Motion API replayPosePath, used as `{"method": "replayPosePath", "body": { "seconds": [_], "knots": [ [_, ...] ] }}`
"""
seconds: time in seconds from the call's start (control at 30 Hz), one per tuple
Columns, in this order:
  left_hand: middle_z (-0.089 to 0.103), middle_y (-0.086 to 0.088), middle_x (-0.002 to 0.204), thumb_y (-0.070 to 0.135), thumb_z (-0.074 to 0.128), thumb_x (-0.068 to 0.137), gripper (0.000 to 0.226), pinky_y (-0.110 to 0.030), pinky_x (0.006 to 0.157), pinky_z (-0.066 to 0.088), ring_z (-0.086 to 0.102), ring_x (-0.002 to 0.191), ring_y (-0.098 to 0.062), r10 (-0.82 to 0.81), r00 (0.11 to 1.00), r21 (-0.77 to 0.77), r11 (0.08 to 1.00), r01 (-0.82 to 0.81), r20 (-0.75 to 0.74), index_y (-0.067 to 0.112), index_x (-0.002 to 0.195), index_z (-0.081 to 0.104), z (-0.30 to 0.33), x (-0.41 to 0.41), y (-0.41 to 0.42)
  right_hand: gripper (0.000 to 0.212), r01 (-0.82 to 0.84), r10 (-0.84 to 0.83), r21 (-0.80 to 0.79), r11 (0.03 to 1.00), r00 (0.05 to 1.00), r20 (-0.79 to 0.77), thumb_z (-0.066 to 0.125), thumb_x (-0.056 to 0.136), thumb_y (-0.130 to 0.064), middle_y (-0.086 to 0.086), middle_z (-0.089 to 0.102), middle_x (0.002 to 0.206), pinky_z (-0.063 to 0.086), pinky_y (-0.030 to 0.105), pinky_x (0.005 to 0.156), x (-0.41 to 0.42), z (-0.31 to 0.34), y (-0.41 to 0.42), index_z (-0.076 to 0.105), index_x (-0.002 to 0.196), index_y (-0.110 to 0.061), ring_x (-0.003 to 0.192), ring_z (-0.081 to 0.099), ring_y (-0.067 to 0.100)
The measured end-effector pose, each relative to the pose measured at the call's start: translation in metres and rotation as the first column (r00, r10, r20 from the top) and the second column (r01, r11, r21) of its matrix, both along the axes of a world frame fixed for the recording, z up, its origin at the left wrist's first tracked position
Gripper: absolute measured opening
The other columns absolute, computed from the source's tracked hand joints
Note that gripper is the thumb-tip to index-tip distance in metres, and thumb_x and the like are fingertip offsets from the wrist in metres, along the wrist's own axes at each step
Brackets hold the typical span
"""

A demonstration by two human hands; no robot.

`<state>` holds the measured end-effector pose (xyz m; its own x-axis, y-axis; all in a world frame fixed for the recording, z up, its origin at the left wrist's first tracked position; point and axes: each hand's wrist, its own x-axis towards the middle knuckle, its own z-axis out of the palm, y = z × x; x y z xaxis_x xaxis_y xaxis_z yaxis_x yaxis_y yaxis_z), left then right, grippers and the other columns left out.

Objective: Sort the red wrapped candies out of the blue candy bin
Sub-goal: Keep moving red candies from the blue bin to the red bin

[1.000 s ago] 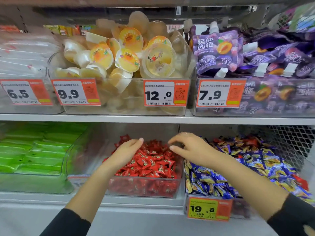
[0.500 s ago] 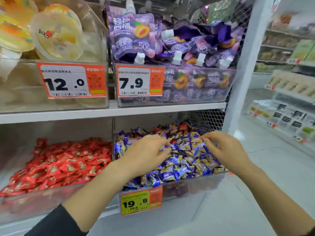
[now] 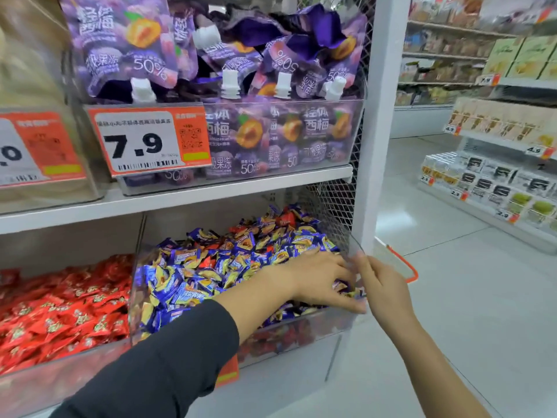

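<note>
Head: red candies (image 3: 289,219) behind left grip (image 3: 324,280).

Left hand (image 3: 324,280) hides candies — right hand's (image 3: 384,285) fingertips blurred.

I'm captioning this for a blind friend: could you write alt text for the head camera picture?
A person's left hand reaches into a clear bin heaped with blue wrapped candies, a few red wrapped candies among them, while the right hand is at the bin's right corner. A bin of red candies sits to the left, purple jelly pouches on the shelf above.
</note>
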<state>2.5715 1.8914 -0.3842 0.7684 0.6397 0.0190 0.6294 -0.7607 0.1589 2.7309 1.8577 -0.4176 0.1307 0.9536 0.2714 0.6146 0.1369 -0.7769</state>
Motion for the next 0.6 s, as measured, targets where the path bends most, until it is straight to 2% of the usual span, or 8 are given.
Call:
{"method": "replayPosePath", "body": {
  "seconds": [0.07, 0.13, 0.23, 0.3, 0.37, 0.43, 0.53, 0.6],
  "knots": [
    [0.059, 0.005, 0.117, 0.068, 0.036, 0.088, 0.056, -0.046, 0.104, 0.032, 0.047, 0.115, -0.014, 0.015, 1.000, 0.034, 0.999, -0.015, -0.013, 0.026, 0.109, 0.067, 0.000, -0.008, 0.003, 0.066, 0.000, 0.000, 0.008, 1.000, 0.998, 0.056, 0.028, 0.080, -0.070, 0.000, 0.067, 0.069, 0.049, 0.038, 0.069, 0.000, -0.005, 0.004, 0.068, 0.083, -0.019, 0.073, 0.063, 0.019],
    [0.056, 0.004, 0.121, 0.063, 0.038, 0.091, 0.051, -0.047, 0.108, 0.026, 0.043, 0.121, -0.015, 0.031, 0.993, 0.104, 0.994, -0.018, -0.116, 0.028, 0.119, 0.062, -0.001, -0.018, 0.007, 0.066, 0.013, -0.014, 0.008, 1.000, 0.993, 0.120, 0.028, 0.083, -0.068, 0.002, 0.062, 0.061, 0.047, 0.039, 0.065, 0.001, -0.008, 0.007, 0.064, 0.075, -0.013, 0.067, 0.059, 0.024],
    [0.058, 0.000, 0.114, 0.060, 0.032, 0.086, 0.053, -0.042, 0.099, 0.039, 0.049, 0.113, -0.021, 0.065, 0.979, 0.213, 0.977, -0.022, -0.195, 0.029, 0.118, 0.061, 0.003, -0.031, 0.018, 0.054, 0.025, -0.024, -0.002, 1.000, 0.979, 0.200, 0.035, 0.096, -0.053, 0.004, 0.060, 0.062, 0.044, 0.038, 0.063, 0.002, -0.008, 0.008, 0.062, 0.073, -0.013, 0.067, 0.057, 0.027],
    [0.056, -0.003, 0.117, 0.049, 0.042, 0.088, 0.042, -0.040, 0.096, 0.041, 0.049, 0.115, -0.024, 0.125, 0.963, 0.240, 0.968, -0.066, -0.238, 0.028, 0.120, 0.059, 0.014, -0.045, 0.024, 0.051, 0.020, -0.017, -0.008, 1.000, 0.977, 0.215, 0.036, 0.099, -0.048, 0.007, 0.064, 0.069, 0.045, 0.037, 0.066, 0.002, -0.006, 0.007, 0.066, 0.080, -0.013, 0.072, 0.059, 0.027],
    [0.052, -0.005, 0.123, 0.039, 0.050, 0.091, 0.037, -0.038, 0.094, 0.042, 0.045, 0.120, -0.024, 0.185, 0.955, 0.210, 0.968, -0.137, -0.233, 0.027, 0.126, 0.054, 0.020, -0.065, 0.030, 0.058, 0.013, -0.011, -0.005, 1.000, 0.978, 0.210, 0.029, 0.094, -0.056, 0.007, 0.066, 0.074, 0.046, 0.037, 0.067, 0.001, -0.006, 0.005, 0.066, 0.081, -0.013, 0.074, 0.060, 0.026],
    [0.053, -0.004, 0.117, 0.036, 0.051, 0.092, 0.033, -0.036, 0.090, 0.043, 0.047, 0.115, -0.023, 0.258, 0.950, 0.158, 0.960, -0.231, -0.176, 0.026, 0.123, 0.055, 0.025, -0.089, 0.030, 0.060, 0.014, -0.013, -0.001, 1.000, 0.982, 0.190, 0.026, 0.091, -0.058, 0.006, 0.068, 0.077, 0.048, 0.038, 0.069, 0.001, -0.006, 0.005, 0.066, 0.083, -0.014, 0.075, 0.061, 0.026],
    [0.056, -0.002, 0.114, 0.042, 0.051, 0.094, 0.030, -0.031, 0.085, 0.043, 0.053, 0.107, -0.021, 0.396, 0.905, 0.064, 0.918, -0.391, -0.152, 0.023, 0.115, 0.059, 0.028, -0.130, 0.029, 0.061, 0.018, -0.021, 0.016, 1.000, 0.984, 0.175, 0.027, 0.091, -0.056, 0.008, 0.068, 0.078, 0.047, 0.037, 0.068, -0.001, -0.006, 0.003, 0.067, 0.084, -0.012, 0.076, 0.061, 0.027],
    [0.060, 0.000, 0.113, 0.052, 0.050, 0.092, 0.034, -0.032, 0.088, 0.044, 0.055, 0.104, -0.020, 0.477, 0.862, 0.057, 0.878, -0.475, -0.172, 0.026, 0.112, 0.062, 0.031, -0.153, 0.027, 0.054, 0.025, -0.028, 0.021, 0.999, 0.984, 0.174, 0.033, 0.098, -0.049, 0.010, 0.068, 0.079, 0.046, 0.036, 0.068, -0.002, -0.005, 0.003, 0.068, 0.085, -0.009, 0.078, 0.061, 0.029]
  ]
}}
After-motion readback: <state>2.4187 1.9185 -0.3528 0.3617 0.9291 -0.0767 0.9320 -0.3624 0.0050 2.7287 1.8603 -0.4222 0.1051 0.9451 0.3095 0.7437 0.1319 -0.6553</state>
